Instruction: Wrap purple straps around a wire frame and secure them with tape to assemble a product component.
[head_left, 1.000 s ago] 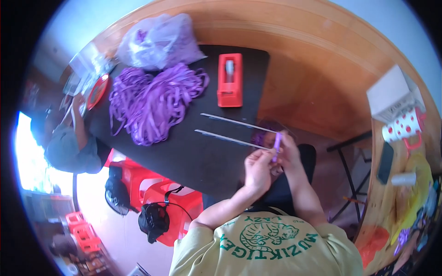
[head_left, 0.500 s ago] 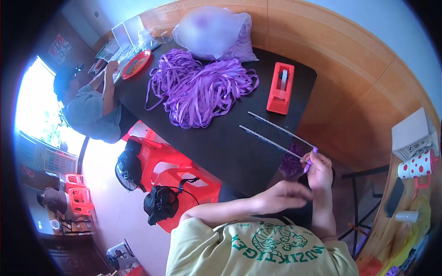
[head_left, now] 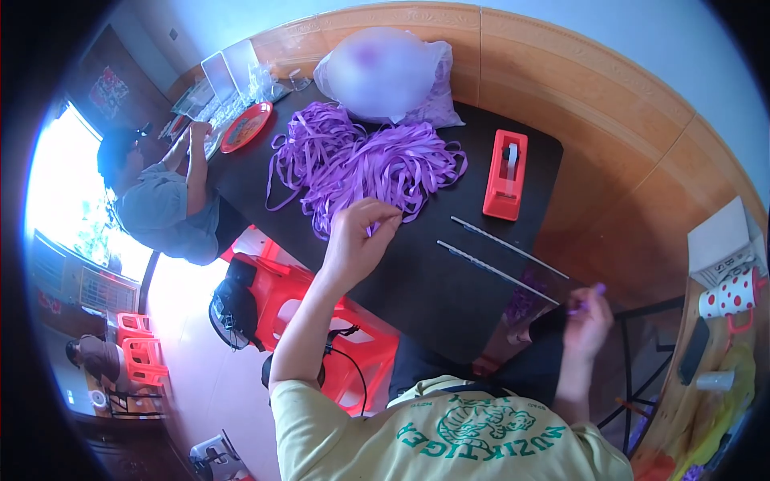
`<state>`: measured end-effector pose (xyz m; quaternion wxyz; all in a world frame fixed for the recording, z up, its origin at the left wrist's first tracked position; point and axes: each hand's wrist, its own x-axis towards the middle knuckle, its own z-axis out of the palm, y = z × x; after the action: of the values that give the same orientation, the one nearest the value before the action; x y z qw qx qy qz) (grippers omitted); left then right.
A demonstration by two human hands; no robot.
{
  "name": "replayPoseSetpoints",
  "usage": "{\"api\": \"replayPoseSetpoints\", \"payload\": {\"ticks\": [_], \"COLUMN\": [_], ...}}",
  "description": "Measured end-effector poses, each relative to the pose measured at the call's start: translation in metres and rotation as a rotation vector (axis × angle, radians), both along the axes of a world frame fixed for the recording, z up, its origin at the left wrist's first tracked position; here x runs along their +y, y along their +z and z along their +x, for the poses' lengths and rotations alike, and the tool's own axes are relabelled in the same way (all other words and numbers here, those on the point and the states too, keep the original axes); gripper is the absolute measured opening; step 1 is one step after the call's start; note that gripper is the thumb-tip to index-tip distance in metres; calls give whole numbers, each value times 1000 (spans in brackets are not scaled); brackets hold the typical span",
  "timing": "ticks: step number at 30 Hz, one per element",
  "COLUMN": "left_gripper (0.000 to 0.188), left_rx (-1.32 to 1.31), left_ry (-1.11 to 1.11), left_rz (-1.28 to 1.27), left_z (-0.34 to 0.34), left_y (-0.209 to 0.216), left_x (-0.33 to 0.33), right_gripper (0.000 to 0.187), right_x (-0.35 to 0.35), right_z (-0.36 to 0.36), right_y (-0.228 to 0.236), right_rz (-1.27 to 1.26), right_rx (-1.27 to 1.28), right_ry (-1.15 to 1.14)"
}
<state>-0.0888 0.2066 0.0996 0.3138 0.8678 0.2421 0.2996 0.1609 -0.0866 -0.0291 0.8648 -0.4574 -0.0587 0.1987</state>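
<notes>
A large heap of purple ribbon (head_left: 401, 164) lies in loose loops on the dark table. My left hand (head_left: 358, 244) is at its near edge, thumb and fingers pinched together on a strand. Past the table's right edge, my right hand (head_left: 589, 325) grips a short piece of purple ribbon (head_left: 596, 295) that stands out from its fingers. Between the hands, two thin pale rods (head_left: 499, 272) lie parallel, their near ends sticking out over the table edge and apart from my right hand. A red tape dispenser (head_left: 506, 176) stands beyond the rods.
Behind the heap sits a clear plastic bag (head_left: 441, 84) of purple material. A red plate (head_left: 247, 127) lies near a seated person (head_left: 164, 192) at the far left. Red stools (head_left: 361, 353) carry black caps. At right, a shelf (head_left: 682, 425) holds a dotted mug (head_left: 726, 295).
My left hand has swung away from beside my right hand to the ribbon heap. My right hand has drawn back from the rod ends, moving right and nearer, with purple ribbon in it.
</notes>
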Motion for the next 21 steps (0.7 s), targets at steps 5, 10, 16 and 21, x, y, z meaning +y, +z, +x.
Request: {"api": "replayPoseSetpoints", "payload": {"ticks": [5, 10, 16, 21], "left_gripper": [18, 20, 8, 10], "left_rx": [49, 268, 221, 125], "left_ry": [-48, -9, -156, -302], "left_rz": [458, 762, 724, 290], "left_z": [47, 94, 92, 75], "left_y": [1, -6, 0, 36], "left_x": [25, 54, 56, 9], "right_gripper": [15, 17, 22, 13], "right_x": [-17, 17, 11, 0], "right_z": [43, 108, 127, 74], "right_y": [-35, -136, -183, -44], "right_rz": [-458, -1046, -1336, -642], "right_rx": [-288, -910, -902, -696], "right_ry": [-177, 16, 72, -104]}}
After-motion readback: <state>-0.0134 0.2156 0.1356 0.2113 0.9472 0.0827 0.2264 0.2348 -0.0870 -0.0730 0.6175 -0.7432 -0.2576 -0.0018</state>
